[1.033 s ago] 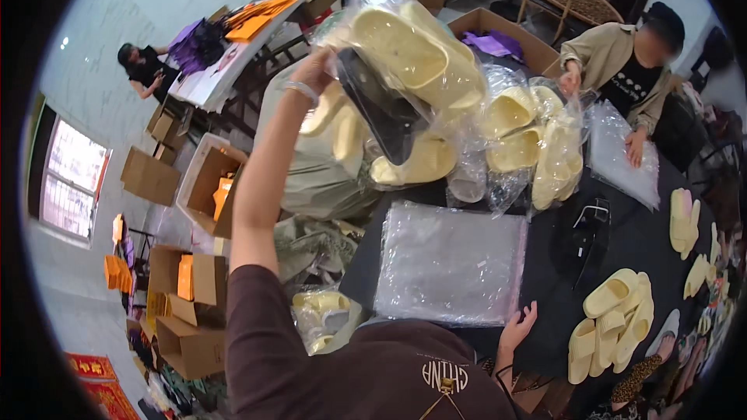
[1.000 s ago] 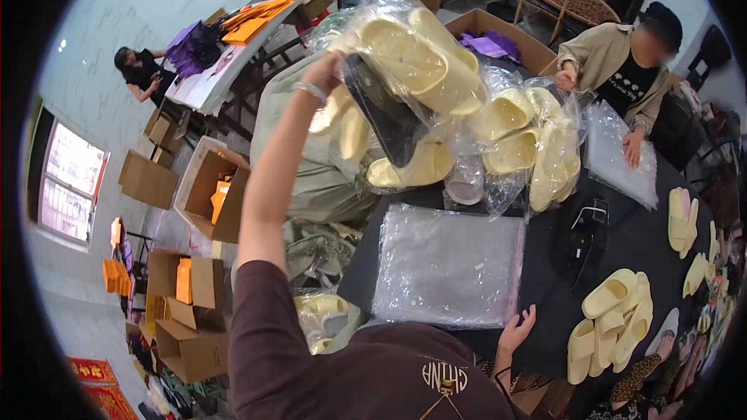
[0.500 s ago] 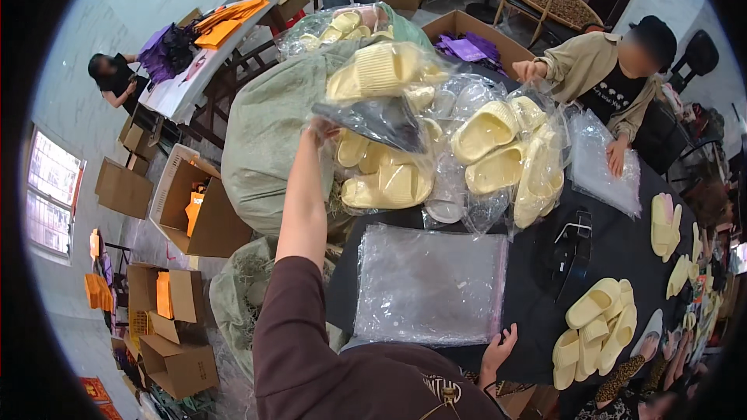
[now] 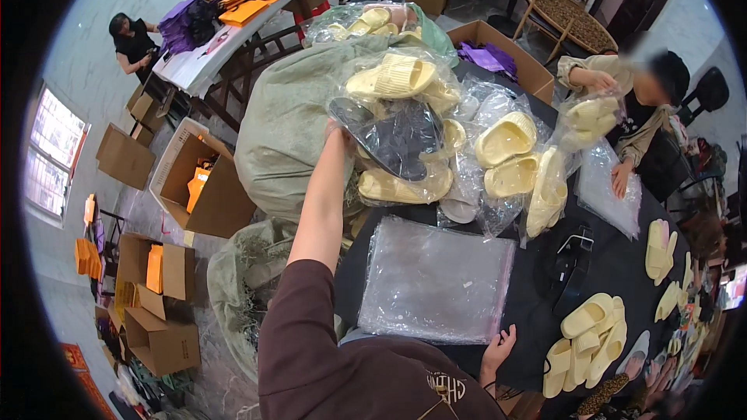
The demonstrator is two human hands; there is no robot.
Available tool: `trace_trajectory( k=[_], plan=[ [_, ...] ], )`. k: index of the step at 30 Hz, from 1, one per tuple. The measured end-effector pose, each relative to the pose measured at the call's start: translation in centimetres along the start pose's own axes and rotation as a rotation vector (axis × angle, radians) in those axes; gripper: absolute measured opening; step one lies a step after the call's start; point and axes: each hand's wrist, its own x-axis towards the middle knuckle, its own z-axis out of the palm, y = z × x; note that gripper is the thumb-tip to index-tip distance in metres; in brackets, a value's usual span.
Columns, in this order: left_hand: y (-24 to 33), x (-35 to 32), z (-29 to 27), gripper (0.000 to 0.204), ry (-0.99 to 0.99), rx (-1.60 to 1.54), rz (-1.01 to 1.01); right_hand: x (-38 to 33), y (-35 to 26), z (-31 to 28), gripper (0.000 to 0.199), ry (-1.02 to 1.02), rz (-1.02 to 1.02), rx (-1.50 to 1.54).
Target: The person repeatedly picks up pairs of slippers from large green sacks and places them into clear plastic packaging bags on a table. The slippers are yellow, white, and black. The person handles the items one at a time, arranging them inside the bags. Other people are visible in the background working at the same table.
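My left hand (image 4: 336,134) reaches forward and grips the edge of a clear bag with black slippers (image 4: 401,140) in it. They lean against a heap of bagged cream slippers (image 4: 510,140); one ribbed cream pair (image 4: 393,78) rests above them. My left fingers are partly hidden by the bag. Close to my body, my right hand (image 4: 499,348) is open with its fingers loosely curled, beside the corner of a stack of clear plastic bags (image 4: 436,280). It holds nothing that I can see.
Loose cream slippers (image 4: 587,342) and a black strapped object (image 4: 572,260) lie on the black-covered table (image 4: 537,264). A large green sack (image 4: 284,124) bulges at left. Across the table, a co-worker (image 4: 638,101) lifts bagged cream slippers (image 4: 587,117) beside more clear bags (image 4: 611,187).
The black slippers have tipped more upright against the heap, with my left hand still on their bag. The co-worker has lifted a bagged cream pair. My right hand has stayed put.
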Motion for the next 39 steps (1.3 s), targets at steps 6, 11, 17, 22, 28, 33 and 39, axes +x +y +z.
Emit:
trace_trajectory(
  k=[6,11,17,22,28,33,39],
  plan=[
    [-10.9,-19.5,6.6,0.083,-0.362,-0.557,-0.15,-3.8,0.4,-3.6,0.05,0.155,0.112,-0.101],
    [-11.2,-31.3,7.0,0.08,-0.417,-0.011,0.057,-3.3,0.8,-1.9,0.049,0.043,0.112,-0.026],
    [-13.9,-28.2,13.2,0.062,-0.391,-0.175,0.145,-1.9,-2.5,-2.3,0.05,0.022,0.053,-0.099],
    [-19.8,-23.2,9.9,0.064,-0.203,0.193,0.233,-1.5,-2.8,-2.1,0.048,-0.042,0.047,-0.044],
    [-19.3,-40.5,-1.2,0.027,-0.07,0.422,0.549,-3.5,-2.4,-1.7,0.045,-0.16,-0.047,-0.203],
    [-24.8,-47.3,-21.0,0.04,0.72,0.795,0.61,-3.5,-6.6,1.9,0.045,-0.353,-0.447,-0.314],
    [-21.6,-49.9,-38.4,0.047,0.706,1.319,0.715,-4.2,-10.7,5.1,0.046,-0.507,-0.479,-0.25]
  ],
)
